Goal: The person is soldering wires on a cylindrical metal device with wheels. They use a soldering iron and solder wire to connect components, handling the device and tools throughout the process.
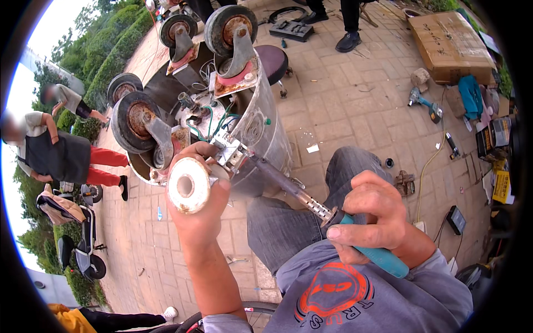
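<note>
My left hand (202, 208) is closed around a white spool (197, 197) with a round hole in its middle. At its fingertips is a small silvery part (229, 150), maybe a switch or terminal. A soldering iron (286, 187) with a teal handle (380, 260) is gripped in my right hand (377, 213), fingers wrapped round the handle's front end. Its metal barrel slants up and left, and its tip meets or nearly meets the silvery part. Just beyond stands an upturned metal drum machine (266, 136) with rusty casters (139, 122) and loose green wires (219, 119).
On the paving lie a cordless drill (426, 105), a black tool case (291, 30) and a cardboard box (452, 44). A round stool (272, 64) stands behind the drum. People (55, 147) stand at left near a scooter (83, 238). A yellow cord (430, 166) runs at right.
</note>
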`<state>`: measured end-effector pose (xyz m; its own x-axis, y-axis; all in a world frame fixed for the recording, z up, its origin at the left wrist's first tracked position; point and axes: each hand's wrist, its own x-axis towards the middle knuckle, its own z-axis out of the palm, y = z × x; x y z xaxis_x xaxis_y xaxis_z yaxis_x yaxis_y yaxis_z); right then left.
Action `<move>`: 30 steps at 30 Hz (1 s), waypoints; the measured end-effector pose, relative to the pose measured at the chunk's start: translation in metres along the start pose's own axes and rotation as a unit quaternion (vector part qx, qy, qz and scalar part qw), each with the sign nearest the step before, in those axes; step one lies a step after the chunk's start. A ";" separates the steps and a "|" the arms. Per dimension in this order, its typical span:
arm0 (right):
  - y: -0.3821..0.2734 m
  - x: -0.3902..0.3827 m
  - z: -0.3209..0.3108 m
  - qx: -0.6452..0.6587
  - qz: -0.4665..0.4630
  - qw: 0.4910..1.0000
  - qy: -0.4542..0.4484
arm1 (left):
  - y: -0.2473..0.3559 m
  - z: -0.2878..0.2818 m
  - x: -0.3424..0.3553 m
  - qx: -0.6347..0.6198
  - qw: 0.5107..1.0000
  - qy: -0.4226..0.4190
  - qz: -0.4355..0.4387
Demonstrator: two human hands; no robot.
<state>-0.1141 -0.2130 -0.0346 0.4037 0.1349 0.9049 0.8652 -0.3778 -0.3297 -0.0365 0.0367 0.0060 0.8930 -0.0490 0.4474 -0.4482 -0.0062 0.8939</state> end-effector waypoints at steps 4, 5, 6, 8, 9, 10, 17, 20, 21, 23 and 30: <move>-0.003 0.002 -0.003 -0.003 0.005 1.000 0.005 | 0.000 -0.001 0.001 0.021 1.000 -0.008 0.018; -0.003 0.002 -0.004 -0.004 0.005 1.000 0.002 | 0.000 -0.002 0.001 0.026 0.999 -0.012 0.021; -0.002 0.002 -0.004 -0.005 0.005 1.000 -0.001 | -0.001 -0.003 0.001 0.031 0.999 -0.015 0.023; -0.002 0.001 -0.004 -0.005 0.006 1.000 -0.006 | 0.003 -0.001 0.001 0.035 0.999 -0.022 0.002; -0.002 0.001 -0.004 -0.005 0.007 1.000 -0.006 | 0.004 0.000 0.000 0.037 0.999 -0.025 -0.009; -0.002 0.000 -0.004 -0.005 0.009 1.000 -0.007 | 0.002 0.000 0.000 0.028 0.999 -0.020 -0.002; -0.003 0.000 -0.005 0.006 0.010 1.000 0.012 | 0.001 0.003 -0.002 -0.044 0.999 0.013 -0.028; -0.002 -0.001 -0.003 -0.002 0.008 1.000 0.007 | 0.005 0.005 -0.002 -0.065 0.997 0.017 -0.042; -0.001 -0.001 -0.003 -0.002 0.010 1.000 0.005 | 0.006 0.007 -0.001 -0.068 0.997 0.018 -0.045; -0.001 -0.001 -0.003 -0.002 0.011 1.000 0.003 | 0.008 0.009 -0.001 -0.073 0.995 0.024 -0.056; -0.004 -0.002 -0.003 0.010 0.015 1.000 0.006 | 0.009 0.008 -0.002 -0.076 0.995 0.019 -0.055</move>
<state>-0.1196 -0.2145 -0.0339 0.4254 0.1122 0.8980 0.8589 -0.3628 -0.3616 -0.0430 0.0288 0.0126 0.9383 -0.0186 0.3453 -0.3394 0.1415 0.9299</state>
